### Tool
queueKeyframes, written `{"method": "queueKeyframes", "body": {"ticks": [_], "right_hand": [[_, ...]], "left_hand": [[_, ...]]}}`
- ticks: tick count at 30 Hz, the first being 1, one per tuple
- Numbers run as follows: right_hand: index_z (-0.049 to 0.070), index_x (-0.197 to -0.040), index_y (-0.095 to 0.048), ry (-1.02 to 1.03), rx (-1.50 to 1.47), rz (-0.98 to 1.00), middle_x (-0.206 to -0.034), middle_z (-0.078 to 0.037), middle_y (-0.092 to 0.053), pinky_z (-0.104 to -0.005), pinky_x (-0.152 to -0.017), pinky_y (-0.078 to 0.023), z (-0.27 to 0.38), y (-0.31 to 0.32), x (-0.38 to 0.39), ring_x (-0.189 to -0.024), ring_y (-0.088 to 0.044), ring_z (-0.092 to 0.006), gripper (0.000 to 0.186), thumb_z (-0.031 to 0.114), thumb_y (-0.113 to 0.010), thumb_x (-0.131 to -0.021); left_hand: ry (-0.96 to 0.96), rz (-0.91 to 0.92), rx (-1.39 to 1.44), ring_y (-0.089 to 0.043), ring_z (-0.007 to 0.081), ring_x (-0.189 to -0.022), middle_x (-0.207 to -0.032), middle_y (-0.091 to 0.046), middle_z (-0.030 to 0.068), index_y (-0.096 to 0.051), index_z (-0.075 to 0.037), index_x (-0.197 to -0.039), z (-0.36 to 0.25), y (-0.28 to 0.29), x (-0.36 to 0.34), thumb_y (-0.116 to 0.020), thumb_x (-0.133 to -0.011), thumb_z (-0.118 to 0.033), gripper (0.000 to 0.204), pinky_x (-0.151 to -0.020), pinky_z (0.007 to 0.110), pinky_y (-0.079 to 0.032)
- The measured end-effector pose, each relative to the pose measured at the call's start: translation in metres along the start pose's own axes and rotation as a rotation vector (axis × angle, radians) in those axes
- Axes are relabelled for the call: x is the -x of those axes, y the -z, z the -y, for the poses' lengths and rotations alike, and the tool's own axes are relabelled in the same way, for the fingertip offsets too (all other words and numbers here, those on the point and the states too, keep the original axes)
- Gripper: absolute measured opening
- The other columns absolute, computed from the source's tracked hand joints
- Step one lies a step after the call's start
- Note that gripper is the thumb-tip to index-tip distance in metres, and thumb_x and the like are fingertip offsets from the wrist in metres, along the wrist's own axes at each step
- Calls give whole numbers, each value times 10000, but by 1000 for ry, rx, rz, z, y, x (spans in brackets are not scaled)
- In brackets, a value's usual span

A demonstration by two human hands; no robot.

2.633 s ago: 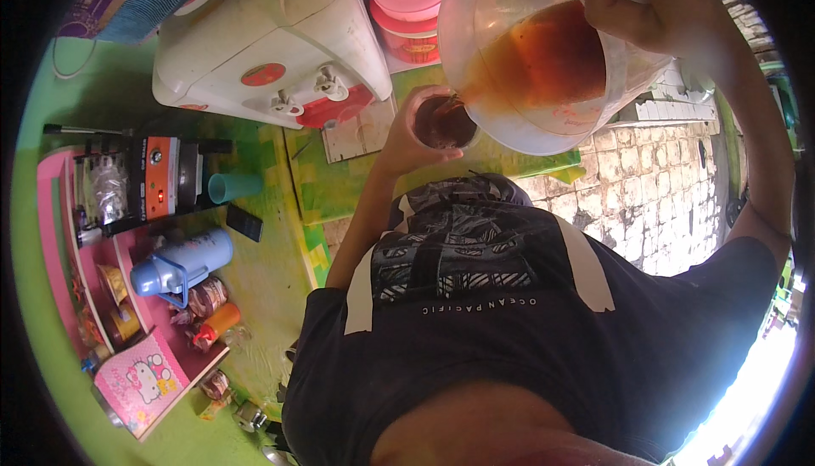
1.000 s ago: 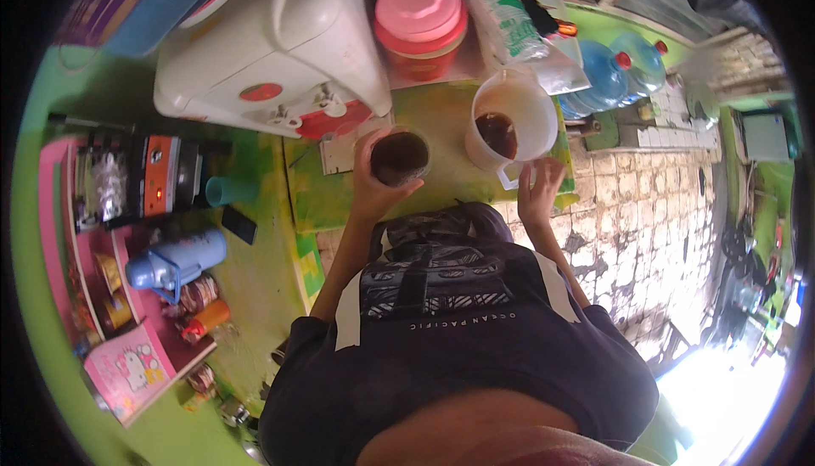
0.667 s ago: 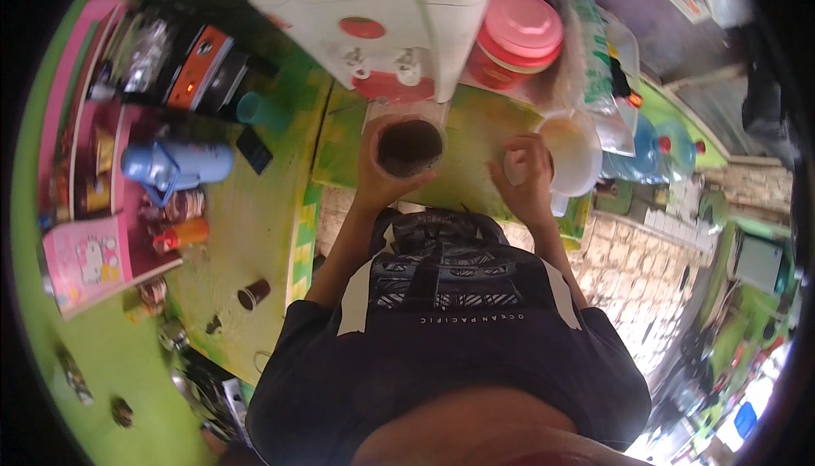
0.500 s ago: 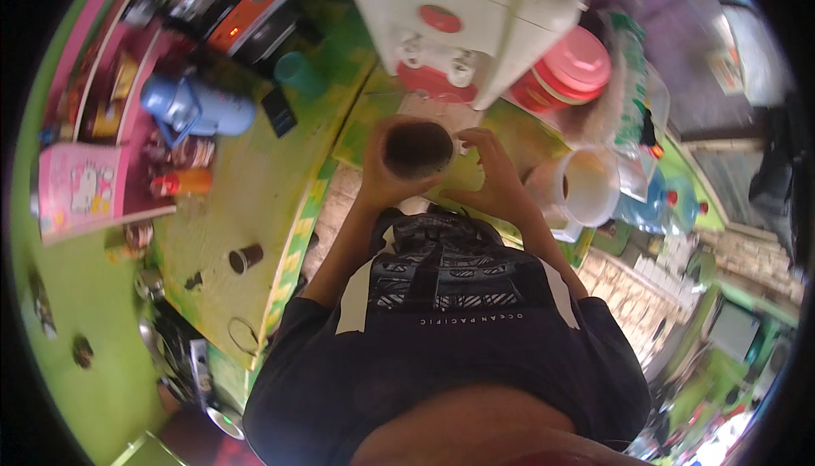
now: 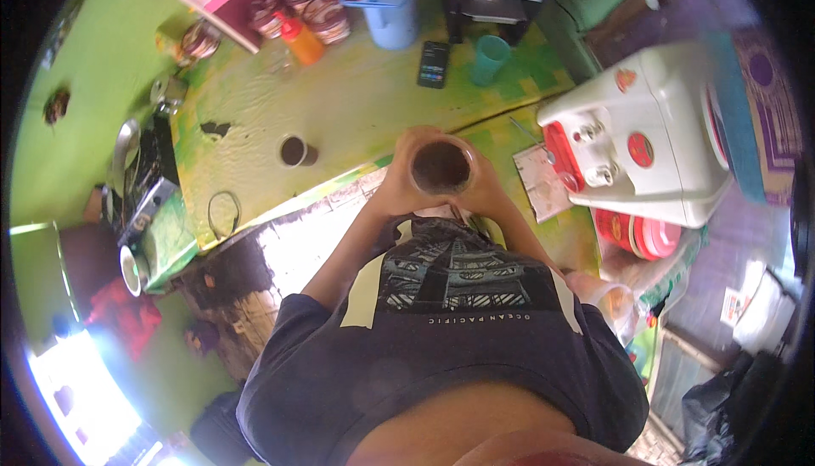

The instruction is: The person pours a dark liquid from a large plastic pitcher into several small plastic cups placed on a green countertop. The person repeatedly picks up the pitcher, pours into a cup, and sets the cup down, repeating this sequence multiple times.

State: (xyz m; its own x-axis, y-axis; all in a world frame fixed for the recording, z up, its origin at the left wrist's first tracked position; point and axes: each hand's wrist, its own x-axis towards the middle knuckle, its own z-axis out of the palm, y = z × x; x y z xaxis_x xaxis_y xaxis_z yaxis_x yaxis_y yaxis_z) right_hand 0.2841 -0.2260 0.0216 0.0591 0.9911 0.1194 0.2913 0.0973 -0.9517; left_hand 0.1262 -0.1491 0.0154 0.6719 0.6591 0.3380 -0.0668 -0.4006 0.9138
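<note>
Between my two hands is a wide clear cup (image 5: 441, 166) of dark liquid, held upright close in front of my chest. My left hand (image 5: 402, 179) wraps its left side. Around the right side curls my right hand (image 5: 487, 184), so both hands grip the cup. On the green and yellow table (image 5: 255, 118), beyond my left hand, stands a small clear cup (image 5: 297, 152) with dark liquid in it. The cup's lower part is hidden by my fingers.
At the right stands a white and red water dispenser (image 5: 658, 139), with a red drink cooler (image 5: 641, 234) beside it. Along the back are a phone (image 5: 433, 64), a green tumbler (image 5: 490, 60), a blue thermos (image 5: 386, 12) and an orange bottle (image 5: 301, 40). A thin loop (image 5: 224, 213) lies near the table edge.
My right hand, fingers apart beside the cup before, has closed onto it. My body has turned left from the water dispenser toward the table, carrying the cup along.
</note>
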Motion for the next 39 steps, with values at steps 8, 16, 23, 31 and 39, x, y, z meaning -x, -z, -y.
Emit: {"method": "queueKeyframes", "body": {"ticks": [8, 16, 23, 31, 39], "right_hand": [[45, -1185, -507, 133, 44, 206, -1177, -134, -543, -374, -933, -419, -33, -75, -91, -1102, -529, -275, 732, 188, -833, -546], [60, -1173, -527, 6, 55, 358, -1172, -132, -557, -377, -941, -415, -94, -143, -151, -1089, -535, -289, 714, 202, -839, -547], [49, -1206, -503, -35, 107, 382, -1175, -104, -561, -338, -950, -413, -129, -176, -172, -1100, -531, -212, 675, 100, -799, -601], [56, -1198, -504, -112, 113, 317, -1147, -147, -577, -373, -925, -433, -160, -182, -182, -1077, -552, -300, 739, 133, -832, -541], [61, -1237, -479, -111, 44, 222, -1210, -139, -547, -371, -944, -424, -177, -180, -168, -1152, -510, -265, 689, 59, -779, -617]], "left_hand": [[195, -218, -352, -449, 265, -1168, -1223, -469, 131, -462, -42, -1222, 53, 82, 32, -893, -502, -298, 877, -990, 398, -365], [395, -371, -74, -512, 212, -1131, -1197, -539, 115, -458, -32, -1230, 126, 126, 56, -874, -569, -230, 806, -974, 366, -405], [381, -476, -10, -532, 203, -1104, -1181, -557, 121, -455, -32, -1248, 183, 136, 69, -864, -578, -193, 801, -924, 345, -436], [450, -521, 33, -509, 208, -1143, -1228, -527, 127, -425, -16, -1283, 204, 135, 63, -865, -584, -185, 844, -950, 355, -438], [473, -527, 49, -497, 247, -1148, -1234, -498, 167, -378, 16, -1287, 239, 122, 78, -847, -599, -179, 855, -964, 378, -420]]}}
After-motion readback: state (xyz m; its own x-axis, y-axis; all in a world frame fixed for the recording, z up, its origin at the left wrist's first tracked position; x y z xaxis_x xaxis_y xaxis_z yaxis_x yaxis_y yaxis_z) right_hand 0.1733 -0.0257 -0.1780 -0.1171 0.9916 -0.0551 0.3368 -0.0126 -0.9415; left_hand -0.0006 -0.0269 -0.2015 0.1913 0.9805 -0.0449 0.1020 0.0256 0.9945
